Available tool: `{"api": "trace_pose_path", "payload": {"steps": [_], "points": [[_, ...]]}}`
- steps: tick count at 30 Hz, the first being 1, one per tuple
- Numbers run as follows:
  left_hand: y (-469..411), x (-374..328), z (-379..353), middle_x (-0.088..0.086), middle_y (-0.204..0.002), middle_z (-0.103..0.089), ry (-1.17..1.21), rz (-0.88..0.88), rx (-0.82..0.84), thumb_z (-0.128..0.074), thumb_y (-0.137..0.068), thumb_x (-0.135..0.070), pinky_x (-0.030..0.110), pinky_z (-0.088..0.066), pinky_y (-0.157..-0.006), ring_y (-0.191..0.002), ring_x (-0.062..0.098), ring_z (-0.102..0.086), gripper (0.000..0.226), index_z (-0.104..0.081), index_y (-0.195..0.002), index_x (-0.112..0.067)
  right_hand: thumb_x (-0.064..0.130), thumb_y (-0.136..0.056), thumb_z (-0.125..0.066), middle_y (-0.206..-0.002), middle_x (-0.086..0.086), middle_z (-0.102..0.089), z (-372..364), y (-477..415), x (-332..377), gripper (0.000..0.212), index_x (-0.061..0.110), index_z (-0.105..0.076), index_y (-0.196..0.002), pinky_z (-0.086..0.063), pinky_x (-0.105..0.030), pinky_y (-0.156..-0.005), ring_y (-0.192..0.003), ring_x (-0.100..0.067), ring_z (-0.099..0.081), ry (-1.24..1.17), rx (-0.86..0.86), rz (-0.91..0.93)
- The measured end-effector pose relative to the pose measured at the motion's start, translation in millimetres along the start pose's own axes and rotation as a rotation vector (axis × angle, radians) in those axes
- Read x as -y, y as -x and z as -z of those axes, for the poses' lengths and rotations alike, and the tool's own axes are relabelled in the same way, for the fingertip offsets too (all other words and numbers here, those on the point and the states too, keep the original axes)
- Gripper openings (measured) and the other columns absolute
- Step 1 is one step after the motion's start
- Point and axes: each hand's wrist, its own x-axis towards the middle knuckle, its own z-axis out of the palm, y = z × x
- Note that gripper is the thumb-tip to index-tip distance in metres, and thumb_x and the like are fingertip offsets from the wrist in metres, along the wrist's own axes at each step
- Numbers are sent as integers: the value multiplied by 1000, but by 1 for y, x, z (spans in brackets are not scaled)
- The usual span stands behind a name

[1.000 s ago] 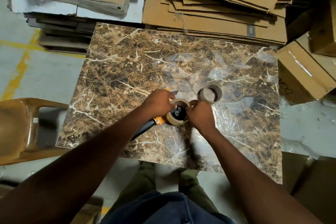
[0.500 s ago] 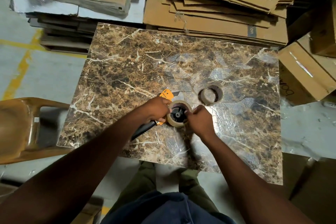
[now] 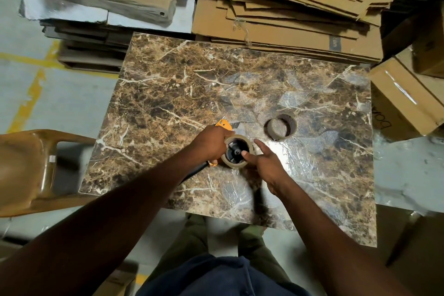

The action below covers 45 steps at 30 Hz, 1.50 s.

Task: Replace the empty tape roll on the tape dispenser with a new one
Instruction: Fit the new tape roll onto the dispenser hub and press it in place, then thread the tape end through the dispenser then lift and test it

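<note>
Tape dispenser (image 3: 222,125): new roll (image 3: 236,153) seated on hub; left hand (image 3: 211,143) clamped around dispenser; right hand (image 3: 266,163) fingers spread, thumb touching roll. Empty core (image 3: 281,127) upright nearby on table (image 3: 180,94).

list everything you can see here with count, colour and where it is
tape dispenser: 1, orange with a black handle, on the table near its front middle, under the left hand
tape roll: 1, tan, seated on the dispenser's black hub
empty core: 1, brown cardboard, upright on the table, right of and apart from the dispenser
table: 1, brown marble pattern with a glossy film, centre of view
flattened cardboard: a stack, tan, behind the table
boxes: at least 2, tan, right of the table
chair: 1, brown plastic, left of the table
left hand: 1, gripping the dispenser
right hand: 1, open, thumb touching the roll
</note>
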Motion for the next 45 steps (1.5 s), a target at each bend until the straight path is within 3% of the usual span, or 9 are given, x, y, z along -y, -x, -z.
{"api": "trace_pose_path", "payload": {"steps": [3,6,11,18,22,26,34,41,45], "points": [[-6,-3,-5,14,-137,-68,-14,-36,-21,-60,-104,-15,31,-60,-55,-64,25,-75,45,-59,-147,-28,29,-87,-82,-120,-7,-78,9,1,1,50,28,-68,-135,-60,-47,-97,-100,-21,-76,112,-12,37],[-9,2,-14,13,-140,-66,-41,-104,-24,-58,-105,-24,38,-62,-77,-89,29,-75,40,-62,-145,-30,18,-97,-73,-95,-7,-81,9,7,-2,19,27,-80,-112,-55,-44,-77,-82,-27,-67,74,36,27],[-34,37,-39,11,-144,-64,-130,-145,-25,-46,-94,-36,48,-54,-102,-126,36,-62,53,-60,-145,-33,41,-85,-81,-83,8,-81,2,4,-7,27,30,-81,-109,-57,-28,-72,-78,-10,-76,491,-81,279],[8,21,-24,14,-106,-70,-148,-305,-352,-56,-102,-17,43,-55,-79,-95,34,-68,23,-72,-116,-10,60,-97,-60,-46,-5,-47,0,10,-9,71,11,-44,-48,-40,-36,-56,-50,-26,-51,844,-285,235],[34,45,-31,8,-93,-63,-166,-296,-605,-62,-91,-20,39,-50,-73,-87,28,-59,14,-71,-97,-11,60,-97,-58,-63,-8,-63,-6,14,-13,58,14,-58,-61,-47,-35,-61,-68,-33,-67,927,-340,208],[45,61,-45,9,-128,-64,-308,-311,-464,-73,-80,-40,50,-47,-101,-123,31,-56,33,-76,-104,-17,39,-87,-77,-117,-12,-67,-15,5,6,51,14,-62,-129,-53,-39,-86,-104,-33,-66,961,-297,295],[35,56,-51,1,-123,-66,-348,-195,-461,-69,-86,-49,47,-41,-100,-121,26,-55,69,-54,-149,-26,14,-90,-66,-114,-15,-64,-23,-1,16,39,15,-68,-129,-47,-33,-77,-97,-37,-68,1049,-208,319],[22,45,-53,-1,-117,-67,-311,-128,-403,-66,-90,-34,44,-37,-96,-118,25,-52,41,-69,-130,-35,13,-93,-62,-115,-15,-59,-21,-6,33,42,17,-64,-135,-44,-30,-77,-102,-38,-65,1206,-92,355],[21,44,-53,-1,-114,-70,-320,-130,-422,-64,-89,-28,43,-38,-95,-114,25,-54,27,-77,-113,-27,20,-86,-71,-160,-14,-38,-29,0,47,81,24,-36,-158,-50,-47,-98,-130,-39,-52,1523,-42,566]]}}
